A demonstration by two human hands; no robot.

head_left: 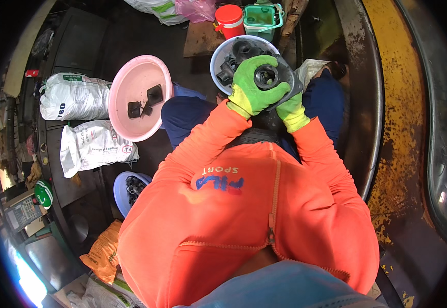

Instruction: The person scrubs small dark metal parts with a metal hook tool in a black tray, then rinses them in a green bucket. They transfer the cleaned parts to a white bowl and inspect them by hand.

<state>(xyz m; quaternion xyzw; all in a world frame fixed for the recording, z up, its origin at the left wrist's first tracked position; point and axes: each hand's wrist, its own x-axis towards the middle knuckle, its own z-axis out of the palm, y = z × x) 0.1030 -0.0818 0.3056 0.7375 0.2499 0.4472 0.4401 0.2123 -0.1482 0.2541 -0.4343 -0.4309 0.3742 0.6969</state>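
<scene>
Both my hands wear green and yellow gloves and come out of orange sleeves. My left hand [251,84] wraps over a black round ring-shaped part [266,76] and presses it onto a grey metal plate [293,77]. My right hand [291,110] grips that plate from underneath, mostly hidden behind it. Just beyond my hands stands a pale blue bowl [218,59] with several black parts inside.
A pink basin [131,87] with a few dark flat pieces sits to the left. Two white sacks [74,97] lie further left. A second blue bowl [126,190] of black parts is by my left side. A red tub [229,20] and a green container [262,19] stand behind. A curved rusty yellow wall [398,128] runs on the right.
</scene>
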